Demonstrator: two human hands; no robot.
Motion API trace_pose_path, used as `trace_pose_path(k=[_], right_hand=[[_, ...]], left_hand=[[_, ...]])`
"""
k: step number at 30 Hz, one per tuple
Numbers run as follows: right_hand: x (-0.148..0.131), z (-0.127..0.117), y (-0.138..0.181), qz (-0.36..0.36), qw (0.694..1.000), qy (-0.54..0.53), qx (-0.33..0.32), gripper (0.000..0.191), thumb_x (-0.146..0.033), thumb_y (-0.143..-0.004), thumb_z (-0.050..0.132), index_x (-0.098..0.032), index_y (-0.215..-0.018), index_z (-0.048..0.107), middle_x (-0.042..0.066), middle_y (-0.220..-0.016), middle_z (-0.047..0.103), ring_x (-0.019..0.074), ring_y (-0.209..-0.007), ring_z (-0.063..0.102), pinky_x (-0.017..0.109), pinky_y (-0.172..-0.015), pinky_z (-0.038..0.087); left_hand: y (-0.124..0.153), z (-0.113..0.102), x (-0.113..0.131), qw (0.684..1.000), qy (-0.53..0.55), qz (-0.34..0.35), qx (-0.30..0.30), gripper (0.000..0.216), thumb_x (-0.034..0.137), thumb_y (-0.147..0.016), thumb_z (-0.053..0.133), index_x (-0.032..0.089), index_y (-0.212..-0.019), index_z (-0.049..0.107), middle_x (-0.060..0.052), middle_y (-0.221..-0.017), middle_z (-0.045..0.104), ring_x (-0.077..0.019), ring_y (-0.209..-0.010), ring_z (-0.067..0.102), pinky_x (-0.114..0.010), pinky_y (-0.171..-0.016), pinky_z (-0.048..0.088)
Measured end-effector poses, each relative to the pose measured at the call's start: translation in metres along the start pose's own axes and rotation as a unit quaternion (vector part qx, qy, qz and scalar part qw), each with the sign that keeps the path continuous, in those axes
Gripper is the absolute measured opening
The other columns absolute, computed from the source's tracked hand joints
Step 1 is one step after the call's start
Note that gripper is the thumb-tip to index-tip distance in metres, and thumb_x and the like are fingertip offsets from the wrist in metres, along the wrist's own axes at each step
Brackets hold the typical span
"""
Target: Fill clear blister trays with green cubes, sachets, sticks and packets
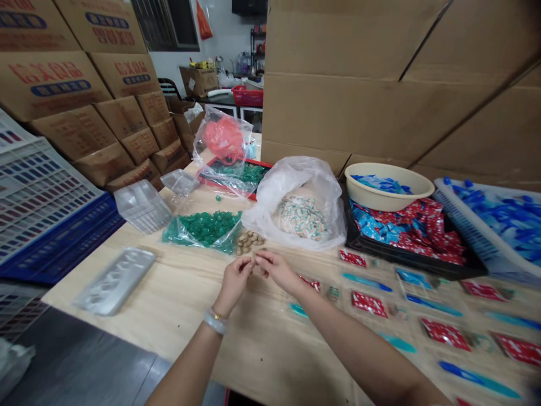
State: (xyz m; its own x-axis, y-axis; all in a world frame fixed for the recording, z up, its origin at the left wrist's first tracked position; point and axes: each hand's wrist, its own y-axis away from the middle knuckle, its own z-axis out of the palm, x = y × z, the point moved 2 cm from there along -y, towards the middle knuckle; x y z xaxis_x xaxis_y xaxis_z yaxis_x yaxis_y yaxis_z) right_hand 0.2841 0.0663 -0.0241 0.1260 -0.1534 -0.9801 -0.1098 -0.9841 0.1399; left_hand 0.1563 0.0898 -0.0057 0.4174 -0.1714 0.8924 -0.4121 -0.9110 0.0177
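Observation:
My left hand [236,279] and my right hand [276,269] meet above the wooden table, fingertips pinched close together. Anything between them is too small or too hidden to name. Just beyond the fingertips lies a small heap of tan, nut-like pieces [249,242]. To its left a clear bag [169,234] holds green faceted pieces [207,226]. A translucent white bag [291,169] stands behind my right hand, opened around many small striped pieces [302,217]. Partly behind my right forearm, a red packet [310,283] lies on the table.
Clear trays with red packets [369,304] and blue or teal plastic pieces [435,305] cover the right side. Behind them stand a cream basin [389,200], a black tray [448,273] and a white basket [490,242]. Stacked clear trays [116,282] lie left; cartons [54,79] rise beyond.

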Motion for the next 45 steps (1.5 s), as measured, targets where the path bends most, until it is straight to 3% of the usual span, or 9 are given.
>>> trace_pose_path(k=[4, 9, 14, 16, 20, 26, 32, 37, 45], right_hand=[[-0.008, 0.009, 0.023, 0.031, 0.991, -0.123, -0.046, 0.029, -0.038, -0.069, 0.055, -0.017, -0.089, 0.057, -0.003, -0.058, 0.05, 0.008, -0.045, 0.045, 0.022, -0.045, 0.039], [-0.014, 0.01, 0.038, -0.033, 0.999, -0.007, 0.028, 0.02, -0.035, -0.073, 0.053, -0.016, -0.071, 0.06, 0.0, -0.066, 0.05, 0.0082, -0.053, 0.047, 0.021, -0.05, 0.04], [-0.023, 0.005, 0.047, -0.043, 0.999, 0.007, 0.001, 0.021, -0.034, -0.074, 0.052, -0.015, -0.064, 0.058, -0.001, -0.061, 0.05, 0.0076, -0.052, 0.048, 0.02, -0.048, 0.04], [-0.027, 0.004, 0.05, -0.002, 0.998, -0.054, -0.038, 0.027, -0.04, -0.072, 0.053, -0.014, -0.064, 0.056, -0.002, -0.056, 0.05, 0.0072, -0.047, 0.047, 0.02, -0.046, 0.04], [-0.03, 0.01, 0.056, 0.064, 0.98, -0.172, -0.082, 0.037, -0.051, -0.069, 0.052, -0.015, -0.062, 0.051, -0.004, -0.043, 0.047, 0.0073, -0.037, 0.045, 0.02, -0.038, 0.039], [-0.024, 0.026, 0.06, 0.042, 0.977, -0.207, -0.026, 0.038, -0.051, -0.069, 0.053, -0.015, -0.059, 0.05, -0.006, -0.037, 0.042, 0.0052, -0.03, 0.036, 0.018, -0.032, 0.028], [-0.029, 0.017, 0.063, 0.067, 0.945, -0.302, -0.103, 0.034, -0.045, -0.069, 0.058, -0.014, -0.059, 0.05, -0.005, -0.047, 0.043, 0.0041, -0.043, 0.038, 0.019, -0.043, 0.028], [-0.031, 0.011, 0.064, 0.108, 0.912, -0.369, -0.143, 0.029, -0.042, -0.067, 0.063, -0.013, -0.07, 0.059, -0.001, -0.061, 0.053, 0.0074, -0.055, 0.048, 0.024, -0.056, 0.036], [-0.026, 0.006, 0.061, 0.13, 0.916, -0.355, -0.135, 0.024, -0.029, -0.061, 0.071, -0.013, -0.077, 0.065, 0.002, -0.069, 0.063, 0.0091, -0.06, 0.056, 0.028, -0.064, 0.042]], left_hand=[[0.022, 0.004, 0.01, 0.997, 0.067, 0.005, -0.024, 0.024, 0.028, -0.08, 0.042, 0.013, -0.084, 0.06, -0.002, -0.069, 0.06, -0.0133, -0.065, 0.054, -0.024, -0.063, 0.044], [0.042, 0.006, 0.025, 0.991, -0.091, 0.068, 0.065, 0.019, 0.016, -0.08, 0.041, 0.015, -0.086, 0.059, -0.007, -0.083, 0.058, -0.0164, -0.078, 0.053, -0.03, -0.073, 0.043], [0.048, 0.002, 0.031, 0.985, -0.12, 0.11, 0.051, 0.016, 0.014, -0.079, 0.041, 0.015, -0.077, 0.057, -0.005, -0.076, 0.055, -0.0165, -0.074, 0.051, -0.032, -0.07, 0.042], [0.047, -0.002, 0.031, 0.99, -0.069, 0.109, 0.051, 0.01, 0.018, -0.076, 0.048, 0.015, -0.081, 0.056, -0.005, -0.079, 0.055, -0.0163, -0.075, 0.051, -0.031, -0.069, 0.042], [0.043, -0.001, 0.029, 0.986, 0.16, 0.038, -0.005, 0.047, 0.036, -0.07, 0.058, 0.015, -0.111, 0.047, -0.008, -0.096, 0.055, -0.0159, -0.078, 0.054, -0.027, -0.063, 0.044], [0.045, 0.014, 0.032, 0.949, 0.28, -0.059, -0.131, 0.046, 0.041, -0.079, 0.045, 0.011, -0.113, 0.048, 0.003, -0.053, 0.05, -0.0083, -0.043, 0.045, -0.021, -0.045, 0.037], [0.041, -0.001, 0.02, 0.986, 0.147, 0.073, -0.013, 0.031, 0.031, -0.073, 0.057, 0.02, -0.101, 0.06, -0.007, -0.101, 0.052, -0.0161, -0.086, 0.052, -0.029, -0.076, 0.043], [0.043, -0.012, 0.021, 0.988, 0.017, 0.156, 0.008, 0.019, 0.024, -0.074, 0.056, 0.022, -0.09, 0.066, -0.004, -0.084, 0.047, -0.0155, -0.083, 0.048, -0.029, -0.075, 0.042], [0.045, -0.015, 0.028, 0.99, 0.029, 0.132, -0.045, 0.011, 0.019, -0.076, 0.053, 0.016, -0.078, 0.064, -0.003, -0.071, 0.055, -0.0113, -0.066, 0.051, -0.022, -0.059, 0.041]])
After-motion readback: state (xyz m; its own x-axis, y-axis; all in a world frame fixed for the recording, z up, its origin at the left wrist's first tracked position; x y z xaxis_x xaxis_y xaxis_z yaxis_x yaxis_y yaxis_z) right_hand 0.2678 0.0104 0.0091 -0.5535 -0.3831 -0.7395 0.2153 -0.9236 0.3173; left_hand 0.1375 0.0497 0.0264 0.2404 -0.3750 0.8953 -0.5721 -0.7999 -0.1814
